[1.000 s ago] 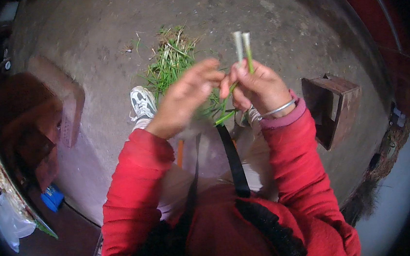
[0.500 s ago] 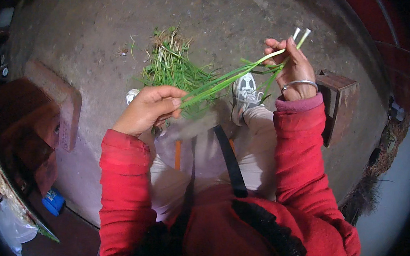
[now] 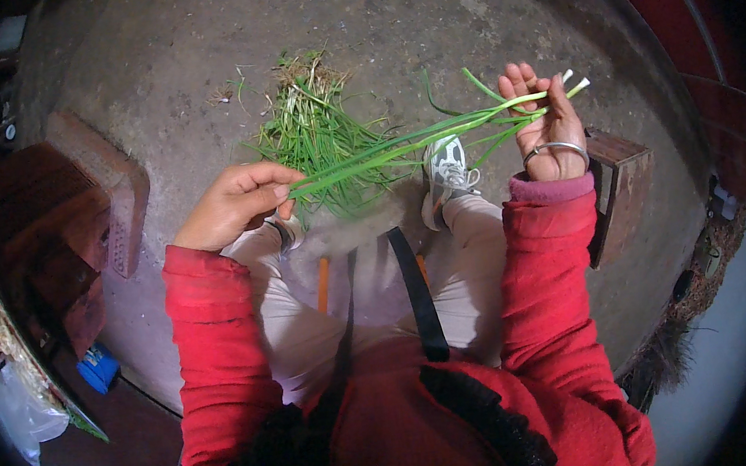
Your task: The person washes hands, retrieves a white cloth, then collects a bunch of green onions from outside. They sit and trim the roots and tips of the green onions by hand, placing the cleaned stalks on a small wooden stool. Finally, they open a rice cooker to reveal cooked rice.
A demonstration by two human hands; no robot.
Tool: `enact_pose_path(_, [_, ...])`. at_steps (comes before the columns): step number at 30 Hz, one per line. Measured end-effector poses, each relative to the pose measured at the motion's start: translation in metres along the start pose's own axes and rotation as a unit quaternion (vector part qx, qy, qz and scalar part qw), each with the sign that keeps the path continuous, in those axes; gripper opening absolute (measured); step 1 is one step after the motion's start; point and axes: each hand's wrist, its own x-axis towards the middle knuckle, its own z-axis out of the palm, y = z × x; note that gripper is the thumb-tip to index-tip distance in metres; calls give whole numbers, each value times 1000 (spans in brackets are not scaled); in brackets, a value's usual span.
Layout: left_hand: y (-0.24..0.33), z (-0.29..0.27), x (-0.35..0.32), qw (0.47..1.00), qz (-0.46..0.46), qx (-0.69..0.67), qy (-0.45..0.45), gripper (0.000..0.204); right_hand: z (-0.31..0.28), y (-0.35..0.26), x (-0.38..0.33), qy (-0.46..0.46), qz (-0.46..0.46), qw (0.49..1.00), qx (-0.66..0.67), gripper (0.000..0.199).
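A few long green onions (image 3: 409, 141) stretch between my two hands above the floor. My left hand (image 3: 241, 200) pinches the green leaf tips between thumb and fingers. On the other side, my right hand (image 3: 545, 120), with a silver bangle at its wrist, holds the stalks near their white root ends under the thumb, palm turned up. Some loose leaves stick out past the right fingers. Beyond and below them, a heap of green onions (image 3: 315, 131) with brown roots lies on the floor.
A small wooden stool (image 3: 621, 176) stands right of my right hand. At the left are a brown wooden piece of furniture (image 3: 111, 176) and a blue item (image 3: 97, 368). My shoe (image 3: 449, 169) rests beside the heap. Dry brush (image 3: 667, 354) lies along the right wall.
My left hand has moved left and slightly down, sliding toward the leaf tips. My right hand has shifted a little right and down with the green onions, which now stretch out longer.
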Motion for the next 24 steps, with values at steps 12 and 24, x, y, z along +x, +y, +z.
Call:
enact_pose_path(12, [-16,-12,-2,987,8,159,11,21,-9,-10,3,33,-55,998,28,25])
enact_pose_path(24, [-25,-14,5,977,59,179,99,15,-22,-13,6,48,-57,997,26,23])
